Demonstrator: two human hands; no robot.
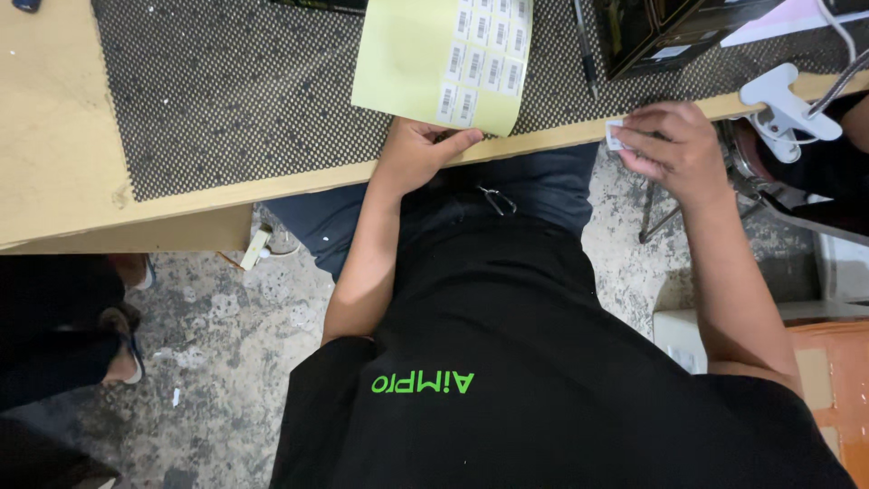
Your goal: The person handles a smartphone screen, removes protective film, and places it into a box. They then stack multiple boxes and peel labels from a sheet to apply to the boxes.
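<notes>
My left hand is at the table's near edge and pinches the lower edge of a pale yellow backing sheet. Several small white barcode labels remain on the sheet's right side. My right hand is further right along the same edge and holds one small white peeled label between thumb and fingers. Both forearms reach up from my black shirt at the bottom of the view.
A black dotted mat covers the wooden table. A black pen and a black box lie at the top right. A white clamp grips the table edge. Another person's feet are at left, an orange carton at right.
</notes>
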